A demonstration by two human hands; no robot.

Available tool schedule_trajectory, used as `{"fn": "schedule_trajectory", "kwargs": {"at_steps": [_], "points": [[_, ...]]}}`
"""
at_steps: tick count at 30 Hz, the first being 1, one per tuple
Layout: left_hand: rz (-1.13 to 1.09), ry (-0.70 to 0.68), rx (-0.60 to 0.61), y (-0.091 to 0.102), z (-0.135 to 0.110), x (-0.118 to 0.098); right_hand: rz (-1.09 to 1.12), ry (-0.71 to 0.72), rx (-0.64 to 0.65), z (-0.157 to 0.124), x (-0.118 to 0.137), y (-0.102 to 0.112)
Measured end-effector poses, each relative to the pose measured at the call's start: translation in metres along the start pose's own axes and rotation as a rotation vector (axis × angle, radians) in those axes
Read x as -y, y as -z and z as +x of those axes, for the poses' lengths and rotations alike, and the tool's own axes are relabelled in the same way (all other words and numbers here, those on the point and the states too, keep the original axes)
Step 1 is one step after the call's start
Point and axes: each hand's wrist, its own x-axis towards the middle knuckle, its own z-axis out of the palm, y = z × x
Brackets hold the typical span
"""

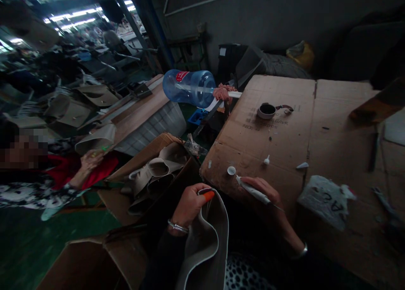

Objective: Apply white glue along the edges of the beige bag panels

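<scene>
My left hand (189, 205), with an orange covering on one finger, pinches the top edge of a folded beige sheet of leather-like material (218, 235) that hangs in a loop over my lap. My right hand (265, 189) is closed on a white tapered tube (253, 190) at the table's near edge. The tube's tip points toward a small round white cup (231, 171) on the cardboard; whether they touch I cannot tell. Beyond the right hand lies a small white nozzle (266, 159), with a white cone-shaped tip (302, 165) farther right.
Cardboard (284, 142) covers the table, which bears a tape roll (266, 110) and a plastic-wrapped packet (325, 200). On the left, an open carton (118, 197) contains several beige pieces. A blue water bottle (190, 88) lies behind. A co-worker's hand (91, 160) holds another piece.
</scene>
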Motion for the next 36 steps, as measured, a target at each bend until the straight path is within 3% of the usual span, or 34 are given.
{"fn": "schedule_trajectory", "kwargs": {"at_steps": [6, 10, 16, 21, 28, 36], "points": [[-0.016, 0.002, 0.076, -0.011, 0.011, 0.003, -0.009, -0.026, -0.030, 0.009, -0.002, 0.003], [-0.011, -0.001, 0.100, -0.014, 0.015, 0.003, 0.007, -0.055, 0.022, 0.009, -0.004, 0.004], [0.041, -0.032, 0.134, -0.015, 0.015, 0.000, 0.175, -0.257, -0.011, 0.009, 0.002, 0.009], [0.074, -0.012, 0.106, -0.017, 0.008, -0.004, 0.453, -0.462, -0.060, 0.011, 0.014, 0.014], [0.122, -0.009, 0.104, -0.023, -0.002, -0.010, 0.760, -0.673, -0.064, 0.014, 0.022, 0.005], [0.116, 0.027, 0.122, -0.028, -0.005, -0.012, 0.739, -0.667, -0.049, 0.014, 0.023, 0.004]]}}
